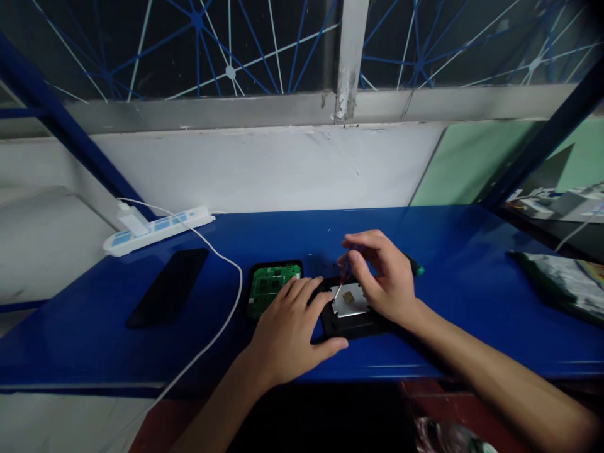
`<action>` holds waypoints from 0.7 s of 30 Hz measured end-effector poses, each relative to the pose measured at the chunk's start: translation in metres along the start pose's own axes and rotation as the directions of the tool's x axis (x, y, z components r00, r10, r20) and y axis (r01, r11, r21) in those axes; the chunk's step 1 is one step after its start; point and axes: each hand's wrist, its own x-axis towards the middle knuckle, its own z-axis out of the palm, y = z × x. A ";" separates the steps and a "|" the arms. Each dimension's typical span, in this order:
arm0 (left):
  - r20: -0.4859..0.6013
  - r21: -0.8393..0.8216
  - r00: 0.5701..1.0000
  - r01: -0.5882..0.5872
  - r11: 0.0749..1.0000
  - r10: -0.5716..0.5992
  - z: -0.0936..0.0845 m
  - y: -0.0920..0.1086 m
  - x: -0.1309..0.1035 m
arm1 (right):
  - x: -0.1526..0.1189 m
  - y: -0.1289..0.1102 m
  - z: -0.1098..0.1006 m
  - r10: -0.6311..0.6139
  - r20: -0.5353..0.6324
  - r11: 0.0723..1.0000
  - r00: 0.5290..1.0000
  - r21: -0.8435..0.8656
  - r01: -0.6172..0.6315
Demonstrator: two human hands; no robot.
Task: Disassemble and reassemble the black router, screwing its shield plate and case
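The black case (pixel 357 328) lies near the front edge of the blue table (pixel 472 302), the left hand (pixel 290 330) spread at its left side, the right hand (pixel 387 274) pinching a screwdriver (pixel 345 270) with its tip at the silver plate's (pixel 357 307) left edge. Just left sits a green circuit board (pixel 270 286); farther off, a white power strip (pixel 172 228) lies before the pale wall (pixel 264 170).

Dark windows (pixel 165 53) sit above a white wall (pixel 274 167).

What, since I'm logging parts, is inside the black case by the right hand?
A silvery plate with a small tan patch shows inside the black case. The right hand hides part of the case's right side; anything beneath the plate is covered.
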 end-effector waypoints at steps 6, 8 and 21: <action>0.008 0.019 1.000 0.001 1.000 -0.002 0.000 -0.001 0.000 | 0.000 -0.001 -0.002 0.000 -0.009 1.000 1.000 0.017 0.000; 0.012 0.021 1.000 0.003 1.000 -0.003 0.000 -0.001 -0.001 | 0.000 -0.002 -0.001 0.000 -0.008 1.000 1.000 0.025 0.000; -0.007 0.025 1.000 -0.005 1.000 0.005 0.002 -0.001 -0.001 | -0.001 -0.004 0.000 -0.001 0.042 1.000 0.999 0.001 0.001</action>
